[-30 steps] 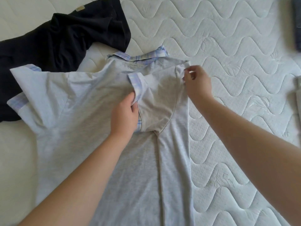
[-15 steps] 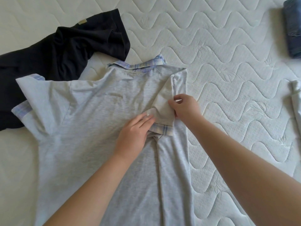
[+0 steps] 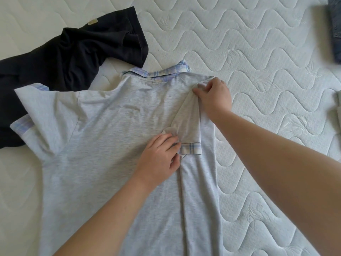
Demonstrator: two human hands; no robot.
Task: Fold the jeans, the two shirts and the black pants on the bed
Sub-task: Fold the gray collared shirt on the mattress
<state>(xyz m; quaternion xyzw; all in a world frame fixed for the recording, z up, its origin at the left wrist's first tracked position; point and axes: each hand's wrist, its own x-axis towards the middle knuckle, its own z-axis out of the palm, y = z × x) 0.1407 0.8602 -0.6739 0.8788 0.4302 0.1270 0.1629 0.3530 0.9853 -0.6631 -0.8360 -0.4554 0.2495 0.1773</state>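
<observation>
- Nearest, both forearms reaching up over the shirt (image 3: 110, 145), lying back up, long axis running away from the body, collar (image 3: 158, 72) at the far end.
- Left hand (image 3: 158, 156) on the mid-back, fingers curled, pinching the inner corner of the folded-in sleeve (image 3: 190, 126) beside its plaid cuff (image 3: 191, 150).
- Right hand (image 3: 215, 97) farther up at the right shoulder, fingers bent, pressing the top of that sleeve down; whether pinching cloth, cannot tell.
- Right side already folded inward; left sleeve (image 3: 36, 111) spread wide, well apart from both hands, nearer the left one, so likely next to fold in.
- Beyond it, black pants (image 3: 64, 58) crumpled, partly under that left sleeve.
- Underneath, quilted white mattress (image 3: 258, 61); jeans (image 3: 335, 30) at the far right edge.
</observation>
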